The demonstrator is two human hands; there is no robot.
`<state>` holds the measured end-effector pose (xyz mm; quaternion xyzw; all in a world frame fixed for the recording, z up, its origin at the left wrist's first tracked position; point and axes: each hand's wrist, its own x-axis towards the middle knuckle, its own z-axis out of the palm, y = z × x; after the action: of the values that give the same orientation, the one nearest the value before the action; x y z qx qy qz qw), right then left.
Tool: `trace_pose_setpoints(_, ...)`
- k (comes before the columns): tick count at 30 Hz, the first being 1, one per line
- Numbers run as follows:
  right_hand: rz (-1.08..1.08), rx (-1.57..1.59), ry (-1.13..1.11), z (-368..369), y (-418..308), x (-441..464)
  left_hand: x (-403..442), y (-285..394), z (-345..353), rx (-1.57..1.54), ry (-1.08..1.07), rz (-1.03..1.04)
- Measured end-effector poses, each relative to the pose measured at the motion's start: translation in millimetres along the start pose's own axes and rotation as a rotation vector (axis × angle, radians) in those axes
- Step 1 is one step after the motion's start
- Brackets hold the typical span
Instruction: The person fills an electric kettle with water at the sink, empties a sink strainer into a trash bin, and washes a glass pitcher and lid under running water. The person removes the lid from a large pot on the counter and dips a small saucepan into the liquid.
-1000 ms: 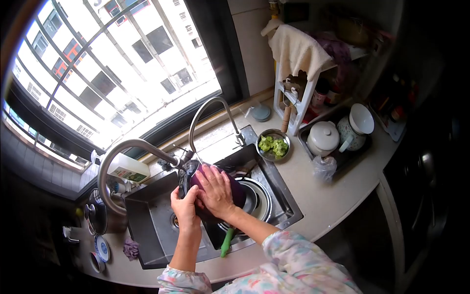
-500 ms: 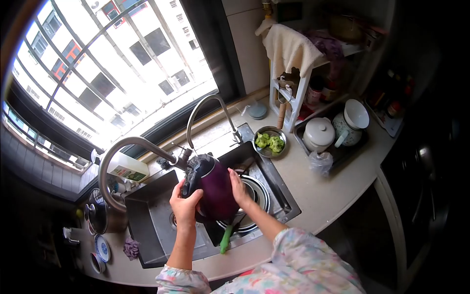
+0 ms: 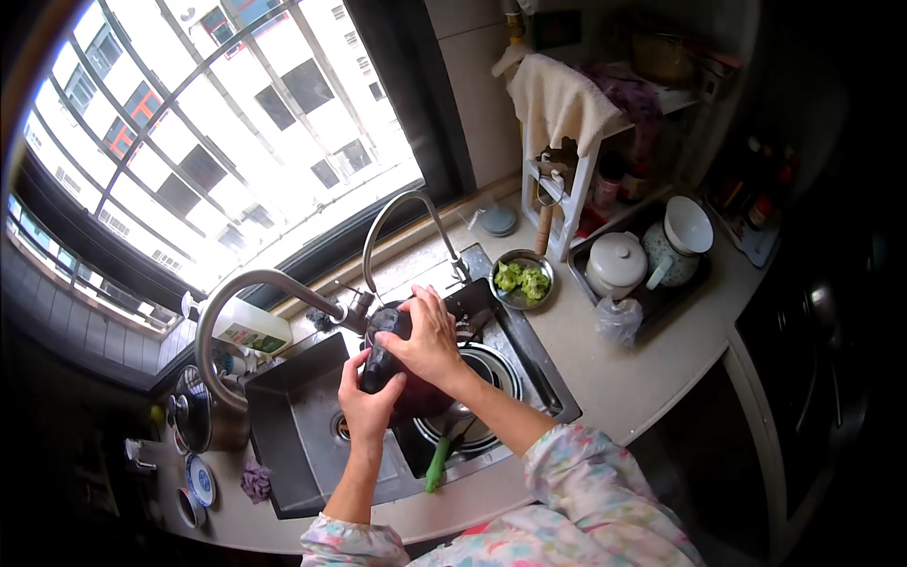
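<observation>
While both bare hands bear on it, the dark purple kettle (image 3: pixel 417 403) sits at mid-frame, above the sink (image 3: pixel 307 387) near the middle divide between the two basins. Left hand (image 3: pixel 367 408): thumb and fingers pinching the lower end of the black handle (image 3: pixel 380 364). Right hand (image 3: pixel 433 352): thumb against the handle, fingers pressed together over the upper body. Both grips closed on the kettle; right fingertips partly out of sight.

Judgement: the two-sided hold probably steadies a bulky, smooth body, and its place over the basins would let drips fall inside. Thin tap (image 3: pixel 416 196) ends just beside its top; water flow cannot be made out. Large curved tap (image 3: pixel 248 281) arches left of it.

Right basin: round nested vessels (image 3: pixel 510 369), presumably gathered there for washing; green handle (image 3: pixel 437 463) leans out at the near edge. Drain (image 3: pixel 341 427) shows in the left basin.

Counter (image 3: pixel 605 383), pale, curving: metal bowl (image 3: pixel 547 267) with green vegetable pieces (image 3: pixel 522 280), centre right; dark tray (image 3: pixel 667 307) beyond it, keeping together a white lidded jar (image 3: pixel 616 266) and patterned pot (image 3: pixel 667 262). Lower left: steel pot (image 3: pixel 225 425), blue-and-white plate (image 3: pixel 200 479), crumpled purple cloth (image 3: pixel 256 481).

Room: barred, bright window (image 3: pixel 283 161) upper left; white rack (image 3: pixel 571 213) draped with cream towel (image 3: pixel 567 99) upper right; edges dark.
</observation>
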<state>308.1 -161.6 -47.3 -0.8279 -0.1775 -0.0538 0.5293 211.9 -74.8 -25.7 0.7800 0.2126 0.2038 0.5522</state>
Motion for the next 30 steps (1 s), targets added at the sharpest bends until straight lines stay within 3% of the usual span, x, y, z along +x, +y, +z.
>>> trace_pose_setpoints(4, -0.146, -0.042, 0.078, -5.5, -35.0, 8.9, 0.5, -8.8, -1.0, -0.024, 0.016, -0.041)
trace_pose_setpoints(7, -0.387, -0.155, 0.095, 7.2, -25.0, 3.4, 0.3, -24.9, 1.1, -0.111, 0.023, -0.137)
trace_pose_setpoints(11, -0.449, -0.037, 0.073, 3.4, -15.6, -5.2, 2.3, -40.7, 3.4, -0.178, 0.007, -0.177)
trace_pose_setpoints(15, -0.246, 0.339, 0.139, 5.6, -14.8, -1.6, 2.9, -47.8, 3.9, -0.373, 0.039, -0.213)
trace_pose_setpoints(16, -0.065, 0.383, 0.000, 6.8, -12.0, -5.3, 2.6, -52.0, 3.5, -0.395, 0.023, -0.203)
trace_pose_setpoints(20, -0.160, 0.357, -0.007, 2.0, -15.7, -19.5, -7.2, -59.4, -3.2, -0.507, 0.050, -0.237)
trace_pose_setpoints(23, -0.560, 0.253, -0.048, 4.4, -23.4, -20.7, -5.9, -77.1, -1.9, -0.546, 0.151, -0.190)
trace_pose_setpoints(24, -0.634, 0.205, -0.138, 5.3, -31.8, -26.0, -3.9, -85.1, -1.6, -0.076, 0.164, 0.040)
trace_pose_setpoints(26, -0.688, 0.291, -0.137, 0.9, -42.9, -27.4, -4.0, -80.2, -1.6, -0.043, 0.119, 0.168)
trace_pose_setpoints(27, -0.685, 0.409, -0.142, -0.8, -43.4, -24.2, -4.6, -70.1, -1.6, -0.481, 0.062, 0.067)
trace_pose_setpoints(29, -0.648, 0.527, -0.085, -12.3, -33.5, -18.3, 0.9, -92.3, -8.1, -0.690, 0.165, -0.080)
trace_pose_setpoints(30, -0.668, 0.420, 0.028, -26.1, -23.6, -10.6, -2.6, -46.2, -7.1, -0.681, 0.138, -0.180)
